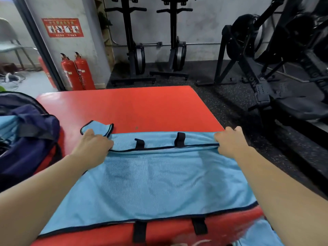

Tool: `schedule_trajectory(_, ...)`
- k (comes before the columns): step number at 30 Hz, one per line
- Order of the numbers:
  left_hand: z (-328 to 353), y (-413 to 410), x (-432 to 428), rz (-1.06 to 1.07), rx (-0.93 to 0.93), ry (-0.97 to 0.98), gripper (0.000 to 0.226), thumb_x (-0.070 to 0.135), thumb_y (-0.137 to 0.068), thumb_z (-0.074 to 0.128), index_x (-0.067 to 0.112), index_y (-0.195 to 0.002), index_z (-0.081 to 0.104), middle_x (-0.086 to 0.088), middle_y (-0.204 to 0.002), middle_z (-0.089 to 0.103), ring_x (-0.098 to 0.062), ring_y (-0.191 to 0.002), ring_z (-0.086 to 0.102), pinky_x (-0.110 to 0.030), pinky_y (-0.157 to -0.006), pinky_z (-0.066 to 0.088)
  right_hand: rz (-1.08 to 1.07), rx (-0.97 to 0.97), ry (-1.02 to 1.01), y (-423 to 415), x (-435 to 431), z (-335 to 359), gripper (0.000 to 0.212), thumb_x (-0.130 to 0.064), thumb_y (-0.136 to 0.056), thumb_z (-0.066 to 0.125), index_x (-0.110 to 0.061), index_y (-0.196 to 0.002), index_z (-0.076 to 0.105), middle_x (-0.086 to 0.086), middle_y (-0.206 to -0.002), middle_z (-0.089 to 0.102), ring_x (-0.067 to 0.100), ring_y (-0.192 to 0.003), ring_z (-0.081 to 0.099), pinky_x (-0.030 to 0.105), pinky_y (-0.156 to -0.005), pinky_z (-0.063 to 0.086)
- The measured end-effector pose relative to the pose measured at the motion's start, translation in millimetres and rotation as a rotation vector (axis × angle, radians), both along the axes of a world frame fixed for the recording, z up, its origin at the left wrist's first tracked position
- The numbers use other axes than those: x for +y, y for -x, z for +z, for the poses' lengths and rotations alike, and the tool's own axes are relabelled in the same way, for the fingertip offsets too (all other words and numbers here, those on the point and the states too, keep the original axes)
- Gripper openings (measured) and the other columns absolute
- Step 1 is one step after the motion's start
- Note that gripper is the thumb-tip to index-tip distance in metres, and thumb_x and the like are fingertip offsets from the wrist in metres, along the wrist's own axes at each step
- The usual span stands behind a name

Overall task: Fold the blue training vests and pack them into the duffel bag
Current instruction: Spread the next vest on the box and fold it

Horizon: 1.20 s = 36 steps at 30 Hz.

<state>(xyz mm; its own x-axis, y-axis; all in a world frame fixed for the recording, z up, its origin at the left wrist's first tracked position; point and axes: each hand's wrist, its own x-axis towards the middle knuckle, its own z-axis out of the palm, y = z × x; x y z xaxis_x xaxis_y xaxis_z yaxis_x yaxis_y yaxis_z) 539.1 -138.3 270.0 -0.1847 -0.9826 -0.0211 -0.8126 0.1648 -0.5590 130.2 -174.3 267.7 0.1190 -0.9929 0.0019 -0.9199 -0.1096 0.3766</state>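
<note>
The blue vest [156, 183] is spread on the red worktop [142, 107], a thin light-blue mesh cloth edged with dark binding, with short black straps [140, 231] at the near hem. It is judged to be light, soft and limp, so it is best taken at the bound edge near both corners. Its far folded edge is held so, the fingers of the left hand [94, 144] and the right hand [229, 141] being curled on the binding. Just beside it at the left, the open navy duffel bag [35, 148] is seen with light-blue cloth inside.
</note>
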Motion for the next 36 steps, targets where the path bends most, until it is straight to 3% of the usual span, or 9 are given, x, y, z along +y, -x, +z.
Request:
schedule_trajectory(6,25.3,-13.0,25.5,-0.096,0.306,0.152,0.008,0.031,-0.092,0.048,0.032,-0.093,0.055,0.013,-0.085,0.058,-0.012,-0.09,0.06,-0.033,-0.079,0.02,-0.055,-0.101,0.077,19.9,23.7,21.1,0.017,-0.015,-0.083,0.052,-0.028,-0.092,0.049,-0.009,-0.088,0.052,0.018,-0.103,0.048,0.037,-0.081,0.026)
schedule_trajectory(9,1.7,-11.6,57.8,-0.087,0.251,-0.004,0.011,0.032,-0.09,0.047,0.031,-0.096,0.057,0.014,-0.089,0.06,-0.007,-0.096,0.06,-0.031,-0.078,0.021,-0.094,-0.09,-0.098,18.9,50.0,-0.4,0.02,-0.018,-0.086,0.051,-0.03,-0.102,0.053,-0.008,-0.103,0.057,0.018,-0.112,0.048,0.039,-0.094,0.029)
schedule_trajectory(11,-8.6,-7.3,67.2,-0.026,0.279,-0.062,0.012,0.029,-0.09,0.045,0.034,-0.096,0.054,0.016,-0.093,0.061,-0.005,-0.094,0.059,-0.03,-0.082,0.024,-0.106,-0.112,-0.098,17.7,58.8,-8.4,0.022,-0.02,-0.087,0.051,-0.03,-0.106,0.055,-0.007,-0.112,0.059,0.018,-0.113,0.047,0.041,-0.098,0.029)
schedule_trajectory(16,9.5,-8.6,74.3,-0.026,0.285,0.023,0.012,0.025,-0.086,0.045,0.033,-0.091,0.054,0.014,-0.089,0.065,-0.009,-0.089,0.06,-0.032,-0.074,0.015,-0.105,-0.126,-0.026,22.6,74.1,10.3,0.022,-0.016,-0.086,0.051,-0.029,-0.104,0.055,-0.007,-0.112,0.06,0.019,-0.111,0.046,0.04,-0.095,0.029)
schedule_trajectory(20,19.2,-11.7,105.5,-0.058,0.268,0.12,0.02,0.029,-0.078,0.043,0.029,-0.089,0.06,0.012,-0.087,0.068,-0.011,-0.086,0.062,-0.033,-0.073,0.018,-0.146,-0.107,-0.049,26.1,100.1,10.3,0.018,-0.017,-0.086,0.05,-0.029,-0.098,0.054,-0.006,-0.113,0.06,0.019,-0.11,0.045,0.039,-0.091,0.029)
schedule_trajectory(24,-4.7,0.7,142.1,0.041,0.165,-0.04,0.02,0.022,-0.084,0.044,0.032,-0.098,0.056,0.011,-0.099,0.064,-0.012,-0.091,0.059,-0.032,-0.083,0.027,-0.189,-0.13,-0.125,18.0,129.4,-10.6,0.029,-0.015,-0.086,0.049,-0.027,-0.111,0.059,-0.002,-0.122,0.058,0.022,-0.119,0.043,0.043,-0.101,0.028)
schedule_trajectory(32,-11.6,8.5,165.6,0.108,0.263,0.176,0.019,0.02,-0.079,0.048,0.031,-0.09,0.059,0.01,-0.085,0.066,-0.01,-0.08,0.061,-0.036,-0.092,0.022,-0.23,-0.212,0.07,23.5,154.5,-5.3,0.029,-0.013,-0.085,0.051,-0.027,-0.108,0.06,-0.002,-0.107,0.061,0.019,-0.112,0.047,0.043,-0.1,0.027)
schedule_trajectory(36,-18.1,12.9,179.8,0.089,0.241,0.076,0.023,0.022,-0.086,0.046,0.035,-0.101,0.059,0.011,-0.099,0.061,-0.01,-0.098,0.059,-0.04,-0.103,0.018,-0.206,-0.101,0.012,25.1,167.1,-11.8,0.03,-0.013,-0.088,0.048,-0.026,-0.113,0.058,0.0,-0.117,0.056,0.021,-0.116,0.044,0.049,-0.106,0.025)
